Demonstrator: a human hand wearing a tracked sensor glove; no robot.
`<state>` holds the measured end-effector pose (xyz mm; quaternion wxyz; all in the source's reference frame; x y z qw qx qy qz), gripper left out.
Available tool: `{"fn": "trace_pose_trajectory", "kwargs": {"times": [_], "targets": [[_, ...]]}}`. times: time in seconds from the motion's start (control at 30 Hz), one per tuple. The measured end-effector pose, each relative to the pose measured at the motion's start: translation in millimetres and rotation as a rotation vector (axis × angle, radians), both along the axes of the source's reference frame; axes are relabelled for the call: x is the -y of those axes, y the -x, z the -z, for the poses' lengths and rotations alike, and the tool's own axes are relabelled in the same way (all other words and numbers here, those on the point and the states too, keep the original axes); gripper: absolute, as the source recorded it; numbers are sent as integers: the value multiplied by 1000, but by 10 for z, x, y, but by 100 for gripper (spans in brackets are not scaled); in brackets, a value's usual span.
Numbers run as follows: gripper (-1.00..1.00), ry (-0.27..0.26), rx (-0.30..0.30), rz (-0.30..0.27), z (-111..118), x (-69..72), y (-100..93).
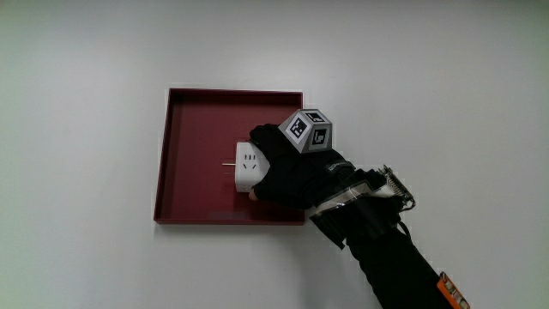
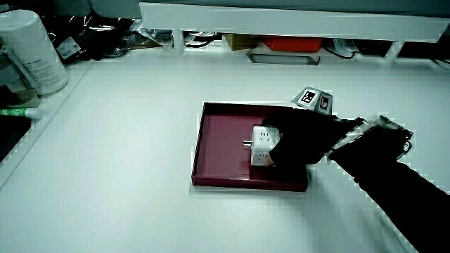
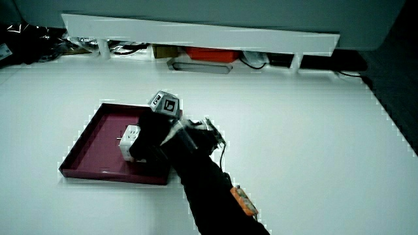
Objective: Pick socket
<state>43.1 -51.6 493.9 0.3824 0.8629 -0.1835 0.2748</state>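
Note:
A white socket (image 1: 247,166) with metal prongs lies in the dark red tray (image 1: 196,146), also seen as the socket (image 2: 261,144) and the socket (image 3: 128,141) in both side views. The gloved hand (image 1: 287,176) is in the tray with its fingers curled around the socket's end. The hand (image 2: 299,140) covers part of the socket. A patterned cube (image 1: 307,130) sits on the hand's back. The forearm (image 1: 386,249) reaches in across the tray's rim nearest the person.
The tray (image 2: 218,151) stands on a white table. A low white partition (image 2: 295,17) runs along the table's edge farthest from the person, with clutter under it. A white canister (image 2: 31,53) stands at the table's corner in a side view.

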Motion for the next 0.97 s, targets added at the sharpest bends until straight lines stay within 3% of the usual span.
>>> {"fn": "trace_pose_trajectory", "kwargs": {"times": [0.17, 0.23, 0.3, 0.57, 0.77, 0.8, 0.87, 0.93, 0.97], "targets": [[100, -22, 8, 2, -1, -7, 3], [100, -40, 5, -1, 11, -10, 3], [100, -35, 41, -10, 44, -2, -18], [100, -105, 105, 9, 502, 61, -116], [100, -154, 155, -12, 921, 111, -326], [100, -152, 146, -15, 896, 125, -387], [100, -148, 184, -21, 1041, 132, -464], [100, -174, 147, -32, 1068, 157, -576], [100, -140, 254, 4, 969, 195, -633]]}}
